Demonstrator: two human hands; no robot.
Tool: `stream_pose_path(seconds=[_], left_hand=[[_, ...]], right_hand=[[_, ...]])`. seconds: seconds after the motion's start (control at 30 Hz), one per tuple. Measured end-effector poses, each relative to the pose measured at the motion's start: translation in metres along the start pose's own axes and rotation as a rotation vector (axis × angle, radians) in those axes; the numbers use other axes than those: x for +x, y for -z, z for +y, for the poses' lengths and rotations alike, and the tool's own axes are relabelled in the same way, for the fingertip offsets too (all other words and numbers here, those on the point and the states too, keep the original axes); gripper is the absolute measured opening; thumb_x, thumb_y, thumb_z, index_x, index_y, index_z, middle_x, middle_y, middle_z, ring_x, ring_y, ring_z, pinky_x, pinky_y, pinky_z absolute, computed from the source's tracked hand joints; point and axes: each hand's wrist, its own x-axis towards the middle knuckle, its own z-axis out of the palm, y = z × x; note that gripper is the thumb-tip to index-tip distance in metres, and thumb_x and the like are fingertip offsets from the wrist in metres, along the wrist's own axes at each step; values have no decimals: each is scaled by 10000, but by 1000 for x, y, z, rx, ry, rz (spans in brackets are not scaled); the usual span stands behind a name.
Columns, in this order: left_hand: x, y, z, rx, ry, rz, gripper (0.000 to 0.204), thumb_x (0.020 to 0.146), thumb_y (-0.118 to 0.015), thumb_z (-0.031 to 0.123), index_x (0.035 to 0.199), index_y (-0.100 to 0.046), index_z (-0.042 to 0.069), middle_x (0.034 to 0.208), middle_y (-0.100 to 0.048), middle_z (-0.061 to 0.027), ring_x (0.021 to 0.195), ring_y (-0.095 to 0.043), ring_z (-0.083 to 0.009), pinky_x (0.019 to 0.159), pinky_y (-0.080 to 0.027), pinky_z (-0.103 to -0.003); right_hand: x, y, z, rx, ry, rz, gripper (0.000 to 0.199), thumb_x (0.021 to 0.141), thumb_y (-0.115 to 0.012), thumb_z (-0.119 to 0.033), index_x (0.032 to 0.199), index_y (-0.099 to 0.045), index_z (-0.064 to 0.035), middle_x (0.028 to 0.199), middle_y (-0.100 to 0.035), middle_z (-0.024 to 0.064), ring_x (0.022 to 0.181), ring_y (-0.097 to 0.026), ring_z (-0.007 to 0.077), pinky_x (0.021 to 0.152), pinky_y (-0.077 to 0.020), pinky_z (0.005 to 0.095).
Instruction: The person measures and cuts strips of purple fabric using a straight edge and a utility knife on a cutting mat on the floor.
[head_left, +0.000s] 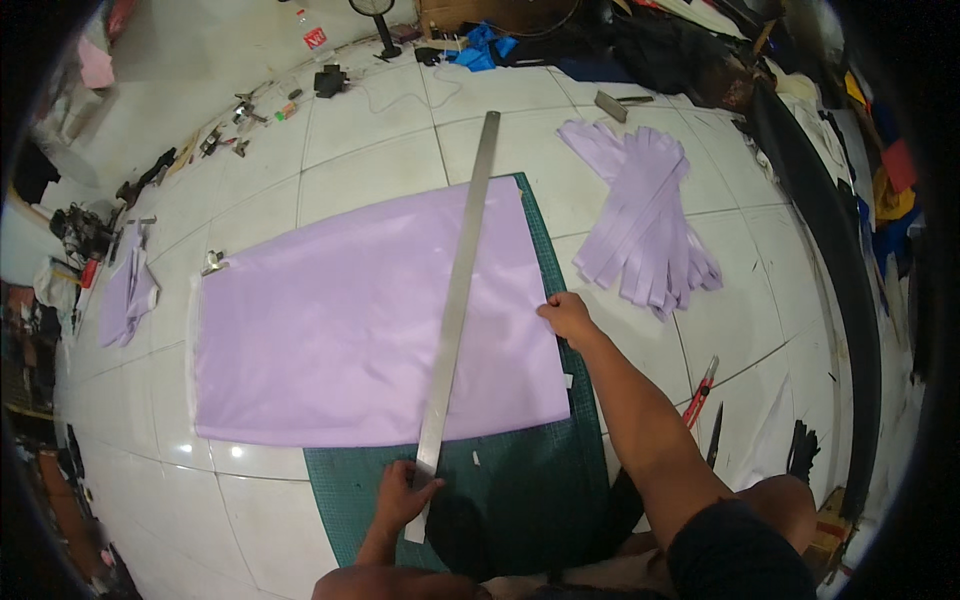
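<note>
Single head-worn fisheye view, looking steeply down and forward at the white tiled floor. Landmark: the green cutting mat, close below the lens at lower centre. Forearms enter from the lower edge just near the mat. Far floor clutter beyond the mat bends along the dark rim. No second view to overlap.

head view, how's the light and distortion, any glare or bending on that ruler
Head view: even indoor light, soft glare on the white floor tiles; fisheye bends tile lines toward the dark rim; the metal ruler looks nearly straight, with a dull sheen; the lilac cloth is sharp, clutter at the edges smeared.
</note>
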Motion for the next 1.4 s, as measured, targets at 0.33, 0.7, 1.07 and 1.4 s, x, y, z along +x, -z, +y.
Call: stream_pose_path(seconds=[0.33, 0.7, 1.07, 1.4], left_hand=[[6, -16, -40, -545, 259, -113, 175, 931, -655, 155, 1033, -586, 31, 847, -648, -46, 753, -618, -161, 692, -507, -327], [7, -4, -10, -830, 241, -89, 178, 957, -653, 190, 1017, -582, 38, 765, -589, 11, 654, -529, -72, 571, -415, -247], [15, -4, -3, -927, 255, -83, 214, 974, -660, 233, 906, -575, 48, 702, -566, 6, 594, -483, -56, 508, -374, -246], [58, 22, 47, -834, 137, 60, 204, 1005, -585, 217, 955, -555, 22, 746, -553, -1, 649, -481, -66, 565, -385, -248]], right_hand=[[19, 12, 2, 17, 28, 77, 234, 735, -750, -198, 821, -678, 7, 739, -664, 98, 655, -622, 212, 618, -503, 375], [2, 68, 8, -200, 183, -19, 391, 755, -818, -288, 944, -664, 17, 854, -681, 111, 754, -631, 246, 703, -505, 364], [-119, 93, 57, -489, 480, -217, 349, 853, -720, -171, 1171, -645, -49, 1048, -610, 117, 912, -660, 280, 830, -536, 396], [-168, 112, 84, -699, 271, 460, 594, 836, -761, -317, 1311, -530, -45, 1127, -566, 175, 979, -606, 299, 823, -510, 411]])
